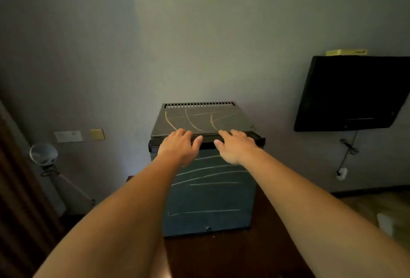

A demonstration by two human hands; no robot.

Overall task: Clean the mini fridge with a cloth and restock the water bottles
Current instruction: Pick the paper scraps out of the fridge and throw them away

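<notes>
The mini fridge (208, 189) stands shut on a dark wooden surface (233, 255) against the wall, chalk-like streaks across its top and door. Both hands rest side by side on its top front edge: left hand (179, 147) and right hand (236, 147), fingers loosely spread over the black trim, holding nothing.

The mini fridge (207, 189) stood close against the wall (199, 33), leaving no visible gap behind its vent slots. Both the left hand (179, 145) and right hand (235, 147) lay across its front top edge, and the rest of the top was bare. Open wall space lay on both sides. A television (352, 93) hung well to the right, and a lamp (44, 155) stood well to the left.
</notes>
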